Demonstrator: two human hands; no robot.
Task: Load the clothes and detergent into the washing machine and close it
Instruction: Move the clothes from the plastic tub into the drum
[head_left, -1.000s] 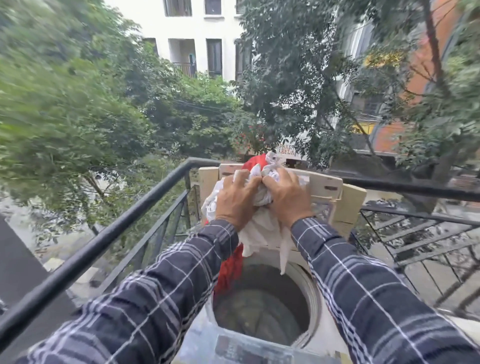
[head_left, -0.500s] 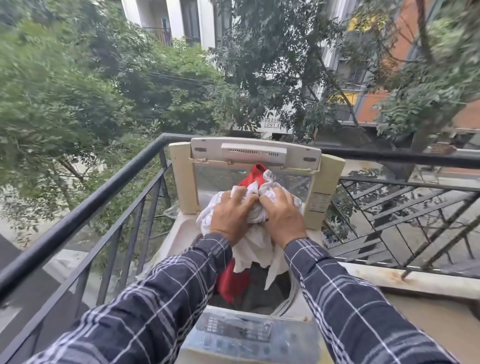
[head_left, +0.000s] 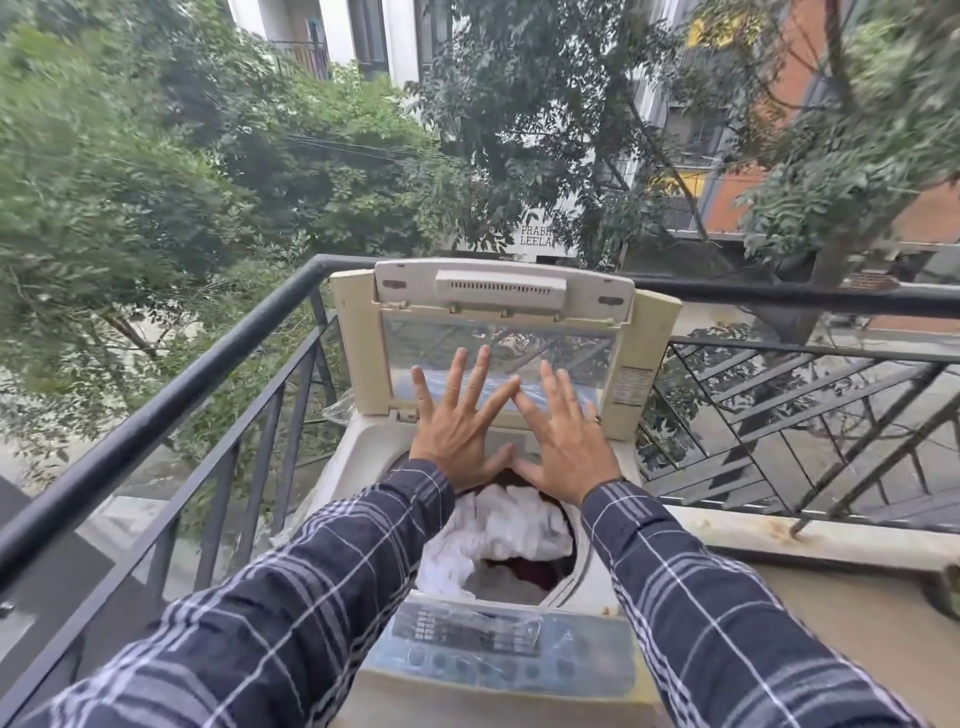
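At the centre of the frame, a top-loading washing machine (head_left: 363, 457) stands in the corner of a balcony, its lid (head_left: 498, 283) raised upright at the far side, with a clear window set in a cream surround. Both arms, in dark plaid sleeves (head_left: 311, 587), reach forward over the open tub. The left hand (head_left: 457, 431) and the right hand (head_left: 563, 441) hold nothing: the palms face away, with all fingers straight and spread wide. They are seen against the lower part of the lid's window, but whether they touch it cannot be told. The two hands are side by side, thumbs and forefingers close together, and a ring (head_left: 597, 419) shows on the right one. Below the wrists, the clothes lie inside the tub: a crumpled white cloth (head_left: 498, 525) on top and toward the left, and a dark red piece (head_left: 524, 571) partly showing beneath it. Nearest the camera, at lower centre, is the control panel (head_left: 498, 644), under a clear film. A black metal railing (head_left: 171, 400) runs from the lower left up behind the machine and off to the right. Beyond it, trees (head_left: 130, 182) fill the upper left, and buildings (head_left: 753, 156) show at upper right.
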